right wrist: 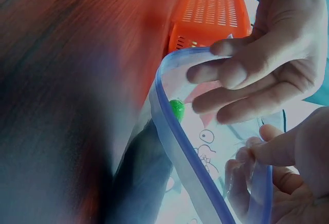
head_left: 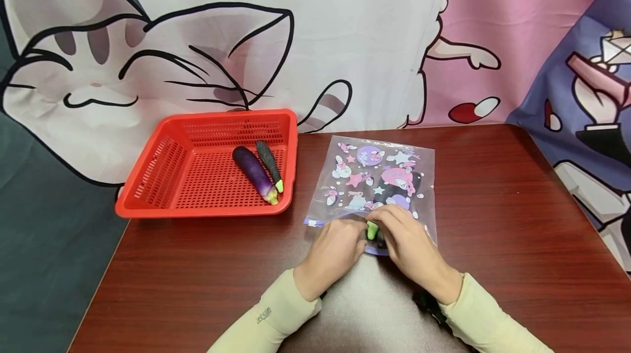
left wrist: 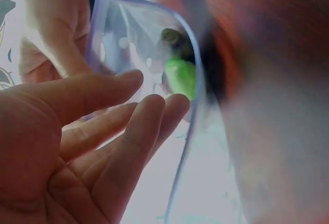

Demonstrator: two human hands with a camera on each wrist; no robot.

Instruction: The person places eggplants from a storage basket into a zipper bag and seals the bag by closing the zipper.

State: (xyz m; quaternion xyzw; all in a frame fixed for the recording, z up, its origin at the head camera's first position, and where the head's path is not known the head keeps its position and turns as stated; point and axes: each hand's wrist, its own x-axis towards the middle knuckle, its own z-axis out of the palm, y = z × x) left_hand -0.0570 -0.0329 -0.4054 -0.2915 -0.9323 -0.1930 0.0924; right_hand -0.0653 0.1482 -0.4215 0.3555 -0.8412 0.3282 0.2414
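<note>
A clear zip bag [head_left: 322, 194] printed with pink and purple cartoons lies on the table, its purple-edged mouth towards me. Inside it are a dark, long vegetable with a bright green end [head_left: 372, 230] and, beside that end, a dark stub [left wrist: 172, 37]. My left hand [head_left: 336, 249] is at the left of the mouth; its fingers [left wrist: 146, 126] are loosely extended within the opening, with a gap to the thumb. On the other side, my right hand [head_left: 411, 246] pinches the bag's edge between thumb and fingers [right wrist: 257, 149].
At the left back stands a red perforated basket [head_left: 143, 177]. In it lie a purple eggplant [head_left: 252, 171] and a thin dark vegetable with a green tip [head_left: 269, 164]. A cartoon-printed cloth [head_left: 384, 40] hangs behind the wooden table [head_left: 197, 276].
</note>
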